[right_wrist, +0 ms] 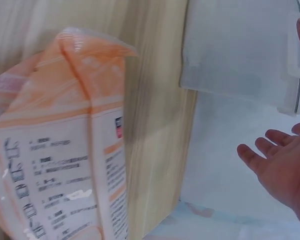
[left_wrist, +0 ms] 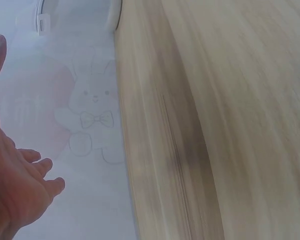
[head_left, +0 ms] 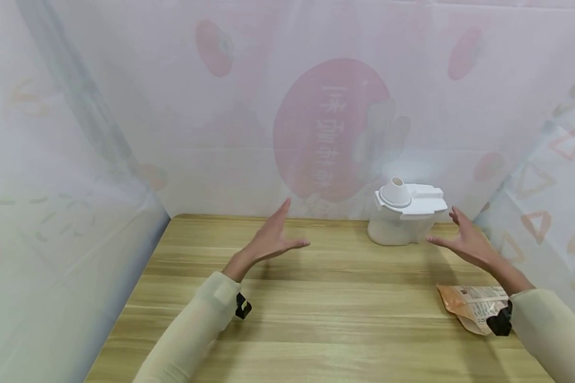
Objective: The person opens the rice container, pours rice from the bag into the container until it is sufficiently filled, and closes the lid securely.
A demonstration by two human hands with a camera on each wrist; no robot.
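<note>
A white plastic container point(head_left: 404, 215) with a funnel-like spout in its lid stands at the back right of the wooden table point(head_left: 316, 308); its translucent side also shows in the right wrist view, the container point(right_wrist: 240, 50). My right hand point(head_left: 462, 242) hovers open just right of it, fingers spread, holding nothing; the same hand point(right_wrist: 285, 165) appears in its wrist view. My left hand point(head_left: 273, 236) is raised open above the table's middle, well left of the container, seen as the left hand point(left_wrist: 15, 190) in its wrist view. An orange and white food pouch point(head_left: 474, 306) lies flat under my right forearm.
White patterned sheets point(head_left: 220, 133) wall in the table on the left, back and right. A rabbit drawing point(left_wrist: 92, 125) shows on the back sheet. Small black devices point(head_left: 243, 307) sit on both wrists over cream sleeves.
</note>
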